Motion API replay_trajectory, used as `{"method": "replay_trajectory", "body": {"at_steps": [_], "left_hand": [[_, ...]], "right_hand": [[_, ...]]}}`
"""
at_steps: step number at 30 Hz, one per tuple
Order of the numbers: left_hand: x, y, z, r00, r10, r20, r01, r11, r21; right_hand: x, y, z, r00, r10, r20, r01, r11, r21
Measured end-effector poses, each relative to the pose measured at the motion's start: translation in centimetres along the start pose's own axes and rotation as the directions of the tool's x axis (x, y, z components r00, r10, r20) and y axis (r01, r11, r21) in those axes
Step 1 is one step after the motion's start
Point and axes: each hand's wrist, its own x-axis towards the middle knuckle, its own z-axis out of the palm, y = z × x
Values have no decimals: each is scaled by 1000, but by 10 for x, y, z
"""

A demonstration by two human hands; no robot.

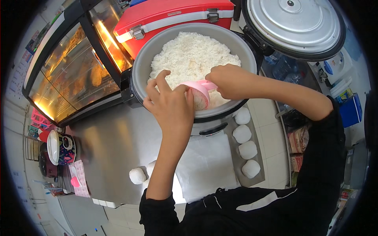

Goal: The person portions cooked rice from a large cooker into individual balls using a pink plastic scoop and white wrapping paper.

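Note:
A large rice cooker's grey pot [248,56] stands in front of me, holding a mound of white cooked rice [195,53]. My right hand [233,82] grips the handle of a pink plastic scoop [206,91] over the pot's near side. The scoop's cup is tilted and has rice inside. Beside it is my left hand [171,100], with its thumb and index finger at the cup's rim and the other fingers spread. On the near side of the cooker lie white paper sheets [206,162].
White rounded bundles [248,150] line the steel counter [109,153] at right; another bundle [137,176] sits left of the paper. A lit glass food warmer [73,70] stands left, a red cooler box [177,11] behind. The cooker's lid [295,23] is raised at upper right.

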Motion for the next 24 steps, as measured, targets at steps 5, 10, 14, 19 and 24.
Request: {"method": "replay_trajectory", "body": {"at_steps": [5,10,14,19,24], "left_hand": [[2,-5,4,998,58,16,-58,998,-41],[7,-21,-25,1000,-16,23,21,980,-198],[12,-16,-36,999,-8,31,12,993,-116],[14,-14,-24,989,53,136,-50,998,-27],[15,-10,-13,990,61,127,-65,998,26]], "right_hand": [[0,3,3,1000,11,-3,-11,1000,9],[4,3,1,999,21,26,-21,1000,21],[4,6,-1,1000,2,31,-3,1000,19],[7,4,-5,999,2,36,-3,999,38],[6,2,-6,1000,-8,14,8,999,32]]}}
